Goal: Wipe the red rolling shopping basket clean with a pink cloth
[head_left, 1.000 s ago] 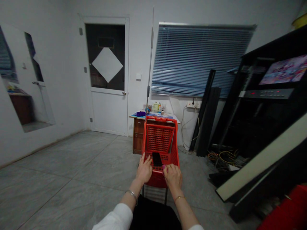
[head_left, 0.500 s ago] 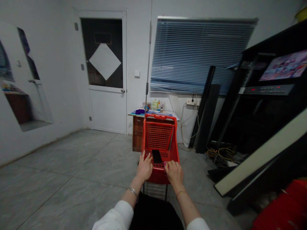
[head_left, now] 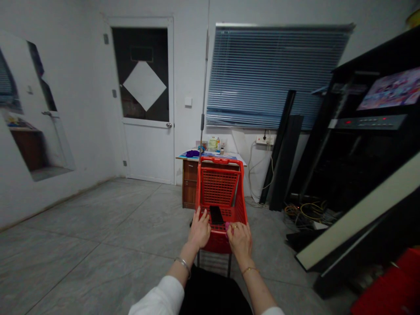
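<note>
A red plastic shopping cart [head_left: 220,242] stands right in front of me, with a black smartphone [head_left: 216,215] lying in it near the front edge. My left hand [head_left: 199,229] is at the left front of the cart, its fingers stretched out and slightly apart beside the phone. At the right front corner, the fingers of my right hand [head_left: 240,239] are curled around a small pink thing [head_left: 227,225]. Most of that pink thing is hidden by the fingers, so its kind does not show.
Behind the cart is a wooden desk [head_left: 189,183] carrying small bottles and a purple cloth [head_left: 192,153]. A thin upright pole [head_left: 204,87] rises beside the cart. Dark panels [head_left: 285,162], cables [head_left: 310,211] and a black rack [head_left: 364,157] stand at the right. A white door [head_left: 149,151] is at the back left.
The view has shifted slightly, so the scene sits a little further right. A bit more of the pink thing shows at my right fingers. The phone still lies in the cart.
</note>
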The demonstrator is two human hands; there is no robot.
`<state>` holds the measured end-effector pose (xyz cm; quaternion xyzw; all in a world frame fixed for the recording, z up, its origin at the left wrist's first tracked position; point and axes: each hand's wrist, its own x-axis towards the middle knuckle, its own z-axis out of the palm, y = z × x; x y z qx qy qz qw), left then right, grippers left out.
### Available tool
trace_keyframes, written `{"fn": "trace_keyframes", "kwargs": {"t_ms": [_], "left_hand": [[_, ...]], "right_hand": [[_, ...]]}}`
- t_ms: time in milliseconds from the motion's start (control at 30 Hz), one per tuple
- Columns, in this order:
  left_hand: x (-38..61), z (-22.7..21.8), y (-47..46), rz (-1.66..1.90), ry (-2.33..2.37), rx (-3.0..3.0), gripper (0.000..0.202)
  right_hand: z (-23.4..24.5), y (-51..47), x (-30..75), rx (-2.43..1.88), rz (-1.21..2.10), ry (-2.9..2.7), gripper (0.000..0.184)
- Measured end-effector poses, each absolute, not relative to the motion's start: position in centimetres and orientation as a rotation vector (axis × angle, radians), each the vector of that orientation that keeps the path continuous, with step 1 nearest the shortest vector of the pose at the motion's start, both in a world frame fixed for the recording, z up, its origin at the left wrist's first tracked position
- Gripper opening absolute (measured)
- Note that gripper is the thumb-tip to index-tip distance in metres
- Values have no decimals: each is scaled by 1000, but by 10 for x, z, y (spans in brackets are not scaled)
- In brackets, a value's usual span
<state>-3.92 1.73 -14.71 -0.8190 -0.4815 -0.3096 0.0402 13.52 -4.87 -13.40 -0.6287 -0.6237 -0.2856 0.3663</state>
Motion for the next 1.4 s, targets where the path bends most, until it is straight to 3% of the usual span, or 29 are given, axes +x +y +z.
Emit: {"fn": "trace_keyframes", "kwargs": {"t_ms": [200, 467, 733, 933, 1233, 1400], "left_hand": [[-42, -146, 19, -900, -1455, -2532, 44], [-36, -148, 15, -980, -1468, -2512, 43], [-34, -149, 13, -1032, -1423, -2492, 40], [-36, -144, 9, -1020, -1466, -2530, 43], [-30, -150, 11, -1075, -1469, -2526, 41], [-34, -147, 10, -1083, -1454, -2522, 41]], "right_hand": [[-134, -39, 90, -1638, -725, -1671, 26], [-138, -44, 135, -1626, -799, -1658, 29], [-137, -35, 86, -1623, -727, -1685, 24], [-134, -45, 130, -1645, -712, -1723, 29], [-72, -15, 132, -1569, -347, -1158, 48], [-99, -18, 125, -1601, -300, -1331, 47]]}}
